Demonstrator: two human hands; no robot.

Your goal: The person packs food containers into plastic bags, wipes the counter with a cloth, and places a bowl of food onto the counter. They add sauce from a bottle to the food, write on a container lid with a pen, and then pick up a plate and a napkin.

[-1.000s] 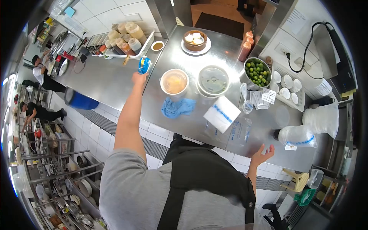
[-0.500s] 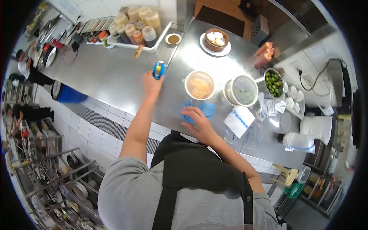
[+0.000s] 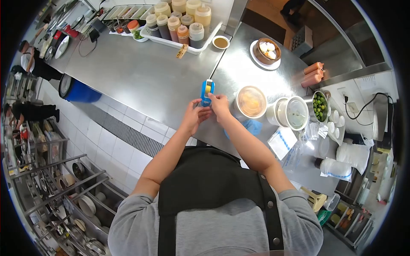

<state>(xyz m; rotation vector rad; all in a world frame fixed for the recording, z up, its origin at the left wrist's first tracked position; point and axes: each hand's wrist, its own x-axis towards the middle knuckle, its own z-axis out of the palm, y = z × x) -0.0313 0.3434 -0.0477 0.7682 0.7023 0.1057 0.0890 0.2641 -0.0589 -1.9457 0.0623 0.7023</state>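
A blue tape dispenser with a yellow roll stands on the steel counter in front of me. My right hand is at its near right side, the fingers closed on its near end. Just to the left, my left hand has its fingers apart and its thumb close to the dispenser; whether it touches is hard to see. Right of my hands stands a clear-lidded round container with orange-yellow contents. A crumpled blue cloth or plastic lies beside my right forearm.
Lidded white tubs and a metal pot of green citrus stand to the right. A steamer basket on a plate is behind. Sauce bottles fill a white tray beside a bowl of brown sauce. Two people are at far left.
My right hand has moved from the blue cloth to the tape dispenser. My left hand has loosened its hold and sits at the dispenser's near side. The view has shifted left.
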